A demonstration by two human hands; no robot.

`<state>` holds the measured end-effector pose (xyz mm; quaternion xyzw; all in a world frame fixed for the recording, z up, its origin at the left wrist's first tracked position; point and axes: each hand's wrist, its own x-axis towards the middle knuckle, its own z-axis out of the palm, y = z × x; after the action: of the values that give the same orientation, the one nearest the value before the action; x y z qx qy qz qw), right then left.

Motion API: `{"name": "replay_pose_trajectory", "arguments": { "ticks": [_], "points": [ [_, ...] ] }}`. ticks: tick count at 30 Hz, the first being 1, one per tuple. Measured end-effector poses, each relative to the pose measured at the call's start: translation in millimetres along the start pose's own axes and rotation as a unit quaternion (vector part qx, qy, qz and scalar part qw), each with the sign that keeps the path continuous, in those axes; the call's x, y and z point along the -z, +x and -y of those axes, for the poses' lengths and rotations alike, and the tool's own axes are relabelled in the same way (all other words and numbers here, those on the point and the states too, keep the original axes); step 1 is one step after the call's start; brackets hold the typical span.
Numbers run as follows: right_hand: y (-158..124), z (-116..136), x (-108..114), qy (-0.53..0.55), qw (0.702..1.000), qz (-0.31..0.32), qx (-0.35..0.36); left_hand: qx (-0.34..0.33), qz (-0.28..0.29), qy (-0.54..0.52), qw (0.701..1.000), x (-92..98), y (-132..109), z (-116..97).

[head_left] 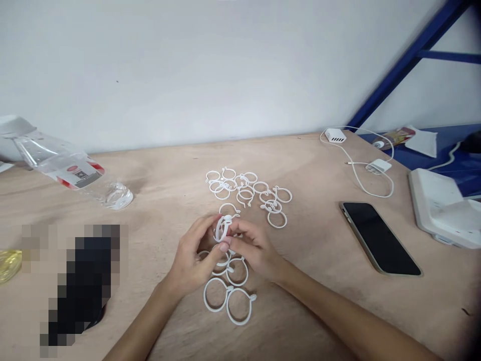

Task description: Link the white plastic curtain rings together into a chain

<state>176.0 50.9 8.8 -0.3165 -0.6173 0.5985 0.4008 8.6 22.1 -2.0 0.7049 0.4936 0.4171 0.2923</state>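
Between my two hands are white plastic curtain rings (227, 219), tilted on edge; there seem to be two, overlapping at the fingers. My left hand (191, 253) pinches them from the left with thumb and fingers. From the right, my right hand (259, 248) closes its fingertips on the same rings, and the thumbs almost meet. Below the hands, several joined or overlapping curtain rings (239, 323) lie flat, some partly hidden by my fingers. Beyond the hands, a loose cluster of more curtain rings (286, 220) is spread over the wooden table (161, 180). Small eyelets stick out from the rings.
A clear bottle (79, 173) leans in at left, above a pixelated black object (82, 291) and something yellow (9, 264). At right are a phone (379, 238), a white device (434, 200), a charging hub (335, 135) and a plug with cable (379, 165). A wall stands behind.
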Motion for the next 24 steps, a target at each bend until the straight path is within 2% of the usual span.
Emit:
{"name": "replay_pose_trajectory", "arguments": {
  "ticks": [3,7,9,12,14,16,20,24],
  "points": [
    [0,-2,-3,0.053,0.998,0.006,-0.024,0.001,-0.020,-0.041,0.999,1.6,2,-2],
    [0,-5,-1,-0.024,0.999,-0.008,0.020,0.030,-0.036,-0.073,0.996,3.0,4,-4],
    [0,-6,2,-0.082,0.994,-0.047,0.057,0.049,-0.040,-0.056,0.996,3.5,5,-5],
    [3,-9,9,-0.200,0.963,-0.134,0.122,0.085,-0.066,-0.019,0.994,3.7,7,-5],
    [6,-11,14,-0.281,0.933,-0.165,0.152,0.095,-0.084,-0.011,0.992,3.6,7,-5],
    [8,-14,17,-0.342,0.912,-0.161,0.158,0.094,-0.095,-0.015,0.991,3.6,7,-4],
    [11,-19,17,-0.428,0.887,-0.119,0.127,0.107,-0.103,-0.026,0.989,4.3,6,-3],
    [12,-19,16,-0.445,0.882,-0.120,0.099,0.120,-0.090,-0.028,0.988,3.4,6,-2]
  ]
}}
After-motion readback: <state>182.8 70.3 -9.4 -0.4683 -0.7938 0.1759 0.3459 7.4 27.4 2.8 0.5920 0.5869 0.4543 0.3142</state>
